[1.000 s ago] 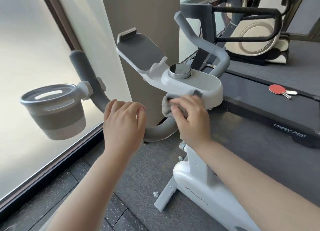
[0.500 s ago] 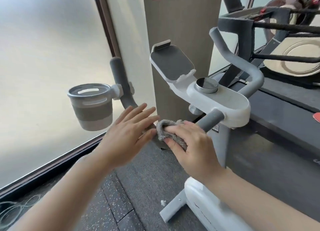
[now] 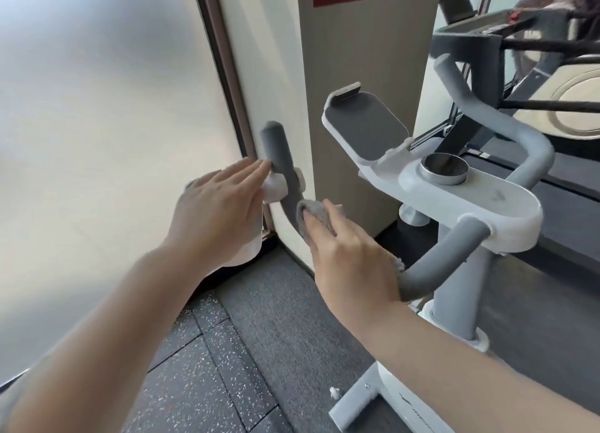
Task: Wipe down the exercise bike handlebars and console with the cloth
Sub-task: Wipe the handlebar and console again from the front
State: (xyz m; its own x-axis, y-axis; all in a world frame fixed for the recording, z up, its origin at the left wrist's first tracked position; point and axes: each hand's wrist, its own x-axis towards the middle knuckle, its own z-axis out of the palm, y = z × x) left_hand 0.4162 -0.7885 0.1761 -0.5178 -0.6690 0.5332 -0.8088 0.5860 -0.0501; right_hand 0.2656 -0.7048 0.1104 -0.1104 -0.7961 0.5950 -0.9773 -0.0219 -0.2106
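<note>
My right hand presses the cloth around the left handlebar; my left hand hovers, fingers straight, by its white clamp. Pushing too hard could twist the clamp, or the cloth might slip off the curved bar.

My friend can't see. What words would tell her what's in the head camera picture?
A person's right hand presses a grey cloth against the left handlebar of a white exercise bike. The left hand, fingers straight, reaches toward the white clamp on that bar. The console and its tablet holder sit to the right.
</note>
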